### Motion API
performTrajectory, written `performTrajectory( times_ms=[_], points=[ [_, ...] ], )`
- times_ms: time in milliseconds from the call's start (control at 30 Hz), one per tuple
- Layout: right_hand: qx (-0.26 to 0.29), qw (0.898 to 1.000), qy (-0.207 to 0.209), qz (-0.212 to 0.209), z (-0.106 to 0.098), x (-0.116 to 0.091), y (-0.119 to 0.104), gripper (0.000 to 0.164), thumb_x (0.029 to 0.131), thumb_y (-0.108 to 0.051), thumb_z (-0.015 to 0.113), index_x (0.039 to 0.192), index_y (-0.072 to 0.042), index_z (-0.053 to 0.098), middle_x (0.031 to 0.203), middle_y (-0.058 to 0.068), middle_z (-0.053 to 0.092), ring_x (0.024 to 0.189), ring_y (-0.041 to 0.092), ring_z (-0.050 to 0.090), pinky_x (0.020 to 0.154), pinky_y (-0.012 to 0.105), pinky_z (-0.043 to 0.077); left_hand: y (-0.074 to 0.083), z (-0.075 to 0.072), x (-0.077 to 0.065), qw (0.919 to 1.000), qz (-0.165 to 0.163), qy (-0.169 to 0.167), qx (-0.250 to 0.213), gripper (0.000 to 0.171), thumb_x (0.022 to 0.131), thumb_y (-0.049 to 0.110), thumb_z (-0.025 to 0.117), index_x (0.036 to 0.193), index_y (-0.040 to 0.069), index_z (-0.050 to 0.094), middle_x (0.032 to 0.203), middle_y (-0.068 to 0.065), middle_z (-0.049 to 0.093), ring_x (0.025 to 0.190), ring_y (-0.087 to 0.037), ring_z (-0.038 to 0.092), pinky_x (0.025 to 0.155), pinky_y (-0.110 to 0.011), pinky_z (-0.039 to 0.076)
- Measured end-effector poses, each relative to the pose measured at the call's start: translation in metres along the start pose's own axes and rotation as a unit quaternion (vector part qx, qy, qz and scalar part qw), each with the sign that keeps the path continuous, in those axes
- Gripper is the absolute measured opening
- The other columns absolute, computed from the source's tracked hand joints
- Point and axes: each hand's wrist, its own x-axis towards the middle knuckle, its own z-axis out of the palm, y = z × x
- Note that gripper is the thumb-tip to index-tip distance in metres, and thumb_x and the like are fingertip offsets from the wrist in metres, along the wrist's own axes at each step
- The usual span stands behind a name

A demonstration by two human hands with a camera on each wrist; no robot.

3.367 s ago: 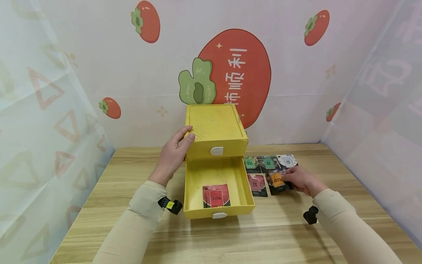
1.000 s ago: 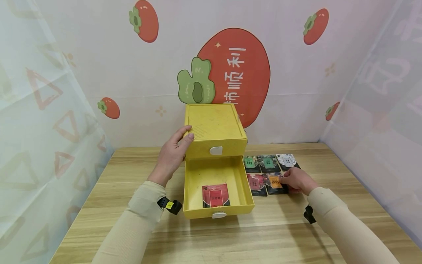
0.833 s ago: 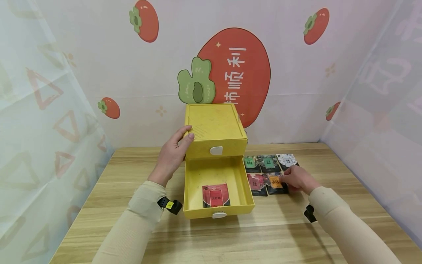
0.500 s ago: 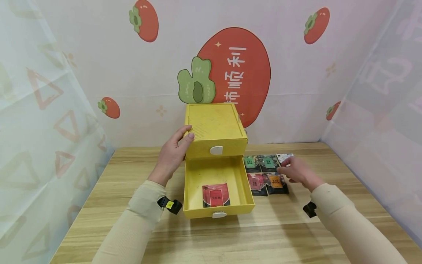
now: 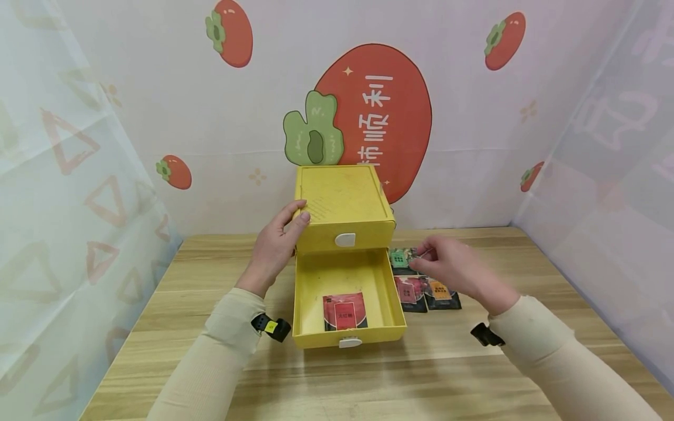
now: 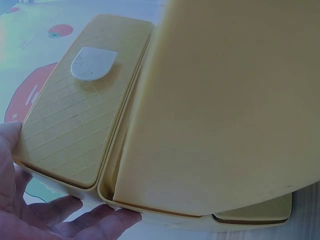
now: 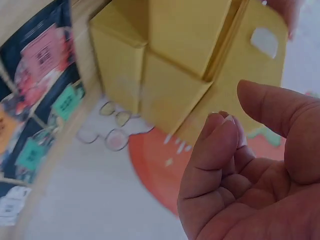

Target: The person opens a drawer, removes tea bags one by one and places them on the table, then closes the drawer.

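Observation:
My left hand (image 5: 274,245) grips the upper left side of a yellow two-drawer storage box (image 5: 342,193); in the left wrist view its thumb lies at the top edge and its fingers along the side. The lower drawer (image 5: 310,280) is pulled out, with a red-and-black tea packet (image 5: 344,313) lying inside. My right hand (image 5: 455,266) hovers beside the box, fingers bent, thumb apart and nothing held. Beneath or beside it lie a green packet (image 5: 402,261), a pink packet (image 5: 412,293) and an orange packet (image 5: 443,293); the right wrist view also shows a second green packet (image 7: 31,152) and a white packet (image 7: 11,205).
The upper drawer is closed, its white handle (image 5: 345,240) facing front. Behind the wooden table (image 5: 421,374) stands a backdrop (image 5: 463,175) printed with persimmons. Fabric walls stand at the left and right.
The right hand has let go of the orange packet, which now lies flat beside the pink one, and has moved left and up towards the box. My left hand stays where it was.

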Motion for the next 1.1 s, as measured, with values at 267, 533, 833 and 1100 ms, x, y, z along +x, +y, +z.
performTrajectory(
  times_ms=[267, 533, 833, 1100],
  points=[
    [-0.065, 0.995, -0.028, -0.067, 0.021, 0.002, -0.048, 0.025, 0.093, -0.024, 0.075, 0.111, -0.007, 0.072, 0.088, -0.001, 0.066, 0.076, 0.014, 0.059, 0.071, 0.031, 0.053, 0.0, 0.0, -0.001, 1.0, -0.005, 0.004, 0.0, 0.06, 0.103, 0.067, 0.047, 0.156, 0.038, 0.048, 0.162, 0.002, 0.045, 0.116, -0.029, 0.062, 0.09, -0.047, 0.052],
    [-0.166, 0.976, -0.104, -0.096, 0.047, 0.014, -0.079, 0.04, 0.092, -0.026, 0.079, 0.124, -0.005, 0.07, 0.112, 0.007, 0.073, 0.094, 0.019, 0.064, 0.09, 0.041, 0.057, -0.001, 0.001, -0.001, 1.0, 0.001, 0.006, 0.003, 0.06, 0.103, 0.068, 0.047, 0.156, 0.038, 0.048, 0.162, 0.002, 0.045, 0.098, -0.031, 0.063, 0.081, -0.04, 0.052],
    [-0.244, 0.952, -0.152, -0.11, 0.079, 0.025, -0.09, 0.059, 0.083, -0.038, 0.088, 0.13, -0.009, 0.069, 0.1, -0.001, 0.072, 0.086, 0.016, 0.059, 0.086, 0.036, 0.056, -0.001, 0.002, -0.002, 1.0, 0.0, 0.004, 0.003, 0.06, 0.103, 0.068, 0.046, 0.156, 0.04, 0.047, 0.163, 0.002, 0.044, 0.097, -0.032, 0.064, 0.082, -0.043, 0.052],
    [-0.274, 0.942, -0.145, -0.126, 0.092, 0.027, -0.093, 0.057, 0.079, -0.045, 0.09, 0.122, -0.014, 0.068, 0.091, -0.004, 0.065, 0.086, 0.015, 0.057, 0.082, 0.033, 0.053, -0.001, 0.001, -0.002, 1.0, -0.001, 0.005, -0.002, 0.061, 0.102, 0.069, 0.048, 0.155, 0.04, 0.048, 0.163, 0.002, 0.044, 0.135, -0.026, 0.054, 0.105, -0.053, 0.047]
  ],
)
